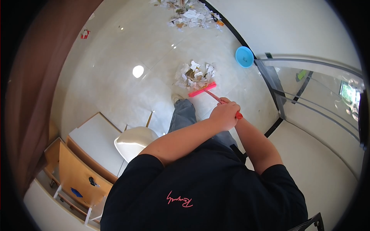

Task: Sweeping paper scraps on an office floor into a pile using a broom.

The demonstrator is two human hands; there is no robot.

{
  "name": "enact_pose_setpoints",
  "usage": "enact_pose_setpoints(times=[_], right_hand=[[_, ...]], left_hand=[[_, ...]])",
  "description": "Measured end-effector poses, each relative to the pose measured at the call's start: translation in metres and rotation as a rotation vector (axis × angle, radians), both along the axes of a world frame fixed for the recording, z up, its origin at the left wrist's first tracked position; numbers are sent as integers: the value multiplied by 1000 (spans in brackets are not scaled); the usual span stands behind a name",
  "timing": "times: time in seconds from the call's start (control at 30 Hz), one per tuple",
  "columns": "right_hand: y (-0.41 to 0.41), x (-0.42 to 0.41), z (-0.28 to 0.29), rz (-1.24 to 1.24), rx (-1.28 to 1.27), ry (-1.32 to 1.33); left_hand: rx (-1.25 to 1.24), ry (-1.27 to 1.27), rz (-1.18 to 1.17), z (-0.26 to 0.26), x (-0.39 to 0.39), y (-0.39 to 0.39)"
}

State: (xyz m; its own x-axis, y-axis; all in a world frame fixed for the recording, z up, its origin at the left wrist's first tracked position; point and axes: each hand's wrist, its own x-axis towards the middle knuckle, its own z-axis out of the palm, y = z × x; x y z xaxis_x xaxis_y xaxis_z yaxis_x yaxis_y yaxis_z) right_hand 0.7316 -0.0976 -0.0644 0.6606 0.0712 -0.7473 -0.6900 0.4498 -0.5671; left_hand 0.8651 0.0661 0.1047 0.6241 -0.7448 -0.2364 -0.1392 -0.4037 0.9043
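Both my hands are wrapped around the handle of a pink push broom, close to its red end. My left hand crosses in front of my body and lies over the grip. Partly hidden behind it, my right hand comes in from the right and also closes on the handle. The bristled head rests on the tiled floor against a small heap of scrap paper and torn plastic, just beyond my shoe.
A larger litter pile lies along the wall's black baseboard. Near the wall is a light blue basin. A clear-panelled railing stands right. At left are a white chair, wooden furniture and a brown curtain.
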Motion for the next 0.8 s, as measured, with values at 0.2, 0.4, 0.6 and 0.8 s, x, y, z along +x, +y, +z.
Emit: enact_pose_setpoints(times=[0.2, 0.4, 0.6, 0.8], right_hand=[[-2, -26, 17, -83, -81, -17], [11, -57, 14, 179, -384, -121], [11, -13, -3, 314, -421, -108], [-15, 32, -10, 415, -504, -84]], left_hand=[[-66, -84, -188, 27, -30, -5], [36, 32, -250, 1, -57, -8], [-1, 140, 18, -22, -24, -7], [47, -19, -110, 15, 6, -3]])
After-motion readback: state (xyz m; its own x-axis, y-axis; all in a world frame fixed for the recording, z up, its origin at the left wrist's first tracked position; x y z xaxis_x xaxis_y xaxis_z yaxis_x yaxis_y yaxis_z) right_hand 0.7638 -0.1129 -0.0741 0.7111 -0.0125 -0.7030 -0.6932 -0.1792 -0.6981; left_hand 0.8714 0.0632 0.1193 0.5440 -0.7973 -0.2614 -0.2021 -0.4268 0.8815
